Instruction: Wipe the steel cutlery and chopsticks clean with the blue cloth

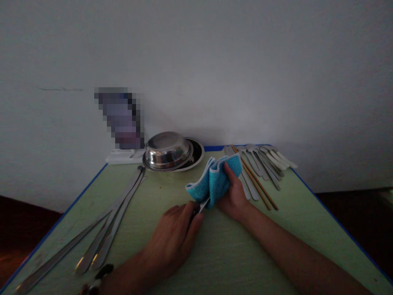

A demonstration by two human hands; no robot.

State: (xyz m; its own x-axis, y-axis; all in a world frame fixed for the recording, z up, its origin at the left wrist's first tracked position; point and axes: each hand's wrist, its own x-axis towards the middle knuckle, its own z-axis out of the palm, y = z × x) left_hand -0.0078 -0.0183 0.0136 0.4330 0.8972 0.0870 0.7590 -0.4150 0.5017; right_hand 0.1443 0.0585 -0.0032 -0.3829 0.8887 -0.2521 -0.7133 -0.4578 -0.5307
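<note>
My left hand (pixel 176 229) is closed around the handle of a dark-handled metal utensil (pixel 204 205). The utensil's far end disappears into the folds of a blue cloth (pixel 219 184) with white edging, so its kind cannot be made out. Gripping that cloth from the right is my right hand (pixel 235 196), its thumb pressed on the fold and the other fingers mostly hidden. Both hands are close together above the middle of the table. Just beyond the right hand lies a pair of brown chopsticks (pixel 258 184).
Several spoons (pixel 254 153) and other cutlery lie along the green table's (pixel 245 254) right back edge. Long-handled metal utensils (pixel 107 229) lie at left. An upturned steel bowl (pixel 167 151) rests against another bowl (pixel 198 151) at the back. A blurred-out device on a white stand (pixel 123 157) stands back left.
</note>
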